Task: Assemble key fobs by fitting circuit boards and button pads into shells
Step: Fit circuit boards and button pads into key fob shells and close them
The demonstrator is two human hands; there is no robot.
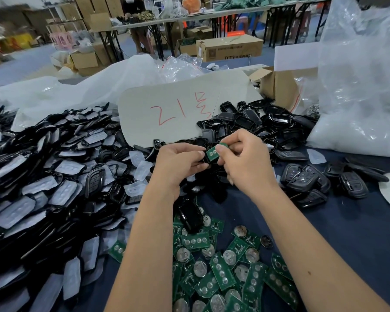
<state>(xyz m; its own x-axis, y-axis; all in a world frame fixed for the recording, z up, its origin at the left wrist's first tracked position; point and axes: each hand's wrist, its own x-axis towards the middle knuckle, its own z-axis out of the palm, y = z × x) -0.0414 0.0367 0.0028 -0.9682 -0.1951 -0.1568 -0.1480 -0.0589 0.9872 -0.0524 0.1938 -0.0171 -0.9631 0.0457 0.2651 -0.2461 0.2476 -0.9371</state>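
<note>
The left hand (180, 161) grips a black shell (206, 159). The right hand (243, 158) pinches a green circuit board (213, 153) and holds it tilted at the shell's open side, above the worktop (324, 221). If the board goes in crooked, it could jam or bend. A loose pinch could drop it into the pile of boards (223, 266) below.

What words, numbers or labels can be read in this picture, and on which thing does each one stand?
"21", followed by a red handwritten mark I cannot read: on the grey card lying behind the hands.
"DTY", followed by blurred characters: on the side of the long cardboard box in the background.
Smaller print and a square mark on that box: too blurred to read.
Markings on the green circuit boards: too small to read.
</note>
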